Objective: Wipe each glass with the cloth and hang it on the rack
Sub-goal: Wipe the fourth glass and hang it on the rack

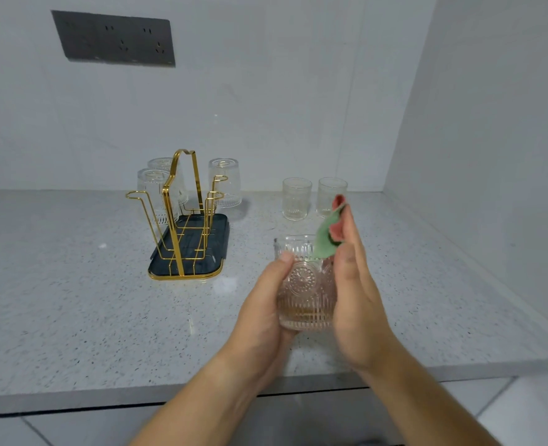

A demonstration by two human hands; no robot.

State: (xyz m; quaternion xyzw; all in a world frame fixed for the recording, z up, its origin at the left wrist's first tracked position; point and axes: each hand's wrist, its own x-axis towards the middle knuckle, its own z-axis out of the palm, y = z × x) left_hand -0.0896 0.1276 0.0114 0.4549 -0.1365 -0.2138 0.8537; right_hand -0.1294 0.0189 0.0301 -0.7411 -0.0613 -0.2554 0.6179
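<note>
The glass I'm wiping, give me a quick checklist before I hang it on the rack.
1. Left hand grips the glass: ok.
2. Cloth held in the right hand, tucked into the glass mouth: ok.
3. Glass fully wiped: cannot tell.
4. Free peg on the rack: ok, the front pegs are bare.
5. Three glasses already hung upside down: ok.
6. Two glasses on the counter left to wipe: not ok yet.

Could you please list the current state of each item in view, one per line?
held glass: upright, gripped by left hand
cloth: pinched in right hand, at the rim
rack: three glasses hung upside down
two glasses: upright on counter, not yet hung
</note>
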